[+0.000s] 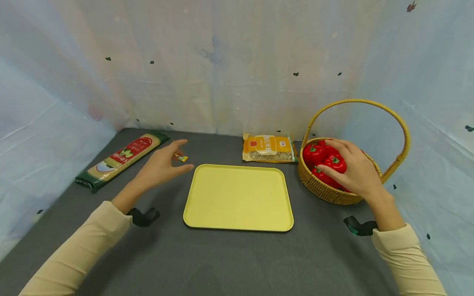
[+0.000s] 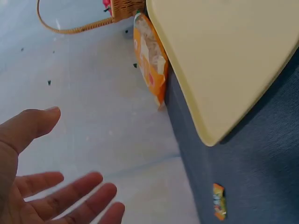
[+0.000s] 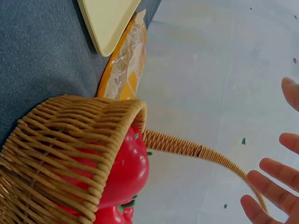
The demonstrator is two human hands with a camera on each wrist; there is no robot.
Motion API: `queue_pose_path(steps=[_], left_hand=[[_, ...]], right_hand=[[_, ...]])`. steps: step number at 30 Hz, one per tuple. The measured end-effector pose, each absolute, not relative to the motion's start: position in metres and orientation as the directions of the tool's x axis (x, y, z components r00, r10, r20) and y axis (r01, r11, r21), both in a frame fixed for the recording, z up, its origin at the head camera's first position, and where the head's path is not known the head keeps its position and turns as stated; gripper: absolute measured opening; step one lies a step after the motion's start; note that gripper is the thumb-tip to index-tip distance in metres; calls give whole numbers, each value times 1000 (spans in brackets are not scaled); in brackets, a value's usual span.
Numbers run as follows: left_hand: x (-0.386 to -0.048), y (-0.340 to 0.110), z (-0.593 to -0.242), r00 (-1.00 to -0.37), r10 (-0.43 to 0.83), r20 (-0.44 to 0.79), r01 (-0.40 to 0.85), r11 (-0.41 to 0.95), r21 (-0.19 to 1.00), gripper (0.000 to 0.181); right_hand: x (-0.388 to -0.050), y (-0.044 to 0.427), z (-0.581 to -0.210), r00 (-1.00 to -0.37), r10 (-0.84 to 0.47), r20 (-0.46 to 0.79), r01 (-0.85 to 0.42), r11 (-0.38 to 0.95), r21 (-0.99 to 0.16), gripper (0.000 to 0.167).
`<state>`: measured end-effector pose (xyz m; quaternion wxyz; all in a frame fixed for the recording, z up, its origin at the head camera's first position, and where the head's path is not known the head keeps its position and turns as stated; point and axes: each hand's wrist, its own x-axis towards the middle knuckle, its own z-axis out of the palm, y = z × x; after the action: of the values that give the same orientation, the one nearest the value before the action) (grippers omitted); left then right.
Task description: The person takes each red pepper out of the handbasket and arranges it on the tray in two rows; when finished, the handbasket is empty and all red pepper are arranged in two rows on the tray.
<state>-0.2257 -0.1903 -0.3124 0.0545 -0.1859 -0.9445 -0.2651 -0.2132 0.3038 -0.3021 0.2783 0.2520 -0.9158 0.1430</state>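
Observation:
My left hand (image 1: 160, 163) hovers left of the yellow tray (image 1: 238, 198), fingers and thumb spread apart with nothing between them. Just beyond its fingers lies a small yellow wrapped packet (image 1: 181, 158), which also shows in the left wrist view as a small wrapper (image 2: 219, 201). My right hand (image 1: 352, 166) is held above the wicker basket (image 1: 321, 190), thumb and fingers apart. Several red bell peppers (image 1: 314, 153) sit inside the basket, partly hidden by that hand in the head view. In the right wrist view the fingers (image 3: 275, 186) are spread and hold nothing.
At the far left lies a long green-and-beige bag with a red label (image 1: 124, 158). An orange bag of dry food (image 1: 269, 148) rests behind the tray, near the basket. The basket's tall handle (image 1: 405, 135) arches upward. A pale curtain (image 1: 237, 82) stands behind the dark table.

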Motion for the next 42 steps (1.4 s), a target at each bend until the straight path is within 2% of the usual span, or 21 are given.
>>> queue_pose_path(steps=[7, 14, 21, 33, 42], left_hand=[[-232, -198, -333, -933, 286, 217, 359, 733, 578, 58], [-241, -205, -355, -950, 254, 182, 310, 702, 641, 54], [-244, -203, -371, -959, 226, 171, 280, 666, 691, 45], [-246, -199, -396, -978, 200, 60, 169, 590, 790, 53], [-247, -195, -410, -980, 199, 5, 117, 554, 824, 58]], right_hand=[[-221, 318, -307, -750, -324, 576, -521, 826, -215, 70], [-226, 330, -309, -812, -254, 525, -461, 831, -310, 64], [-238, 342, -310, -841, -207, 500, -401, 859, -319, 63], [-258, 365, -305, -903, -93, 420, -265, 890, -372, 66], [-272, 379, -308, -909, -39, 414, -224, 885, -409, 66]])
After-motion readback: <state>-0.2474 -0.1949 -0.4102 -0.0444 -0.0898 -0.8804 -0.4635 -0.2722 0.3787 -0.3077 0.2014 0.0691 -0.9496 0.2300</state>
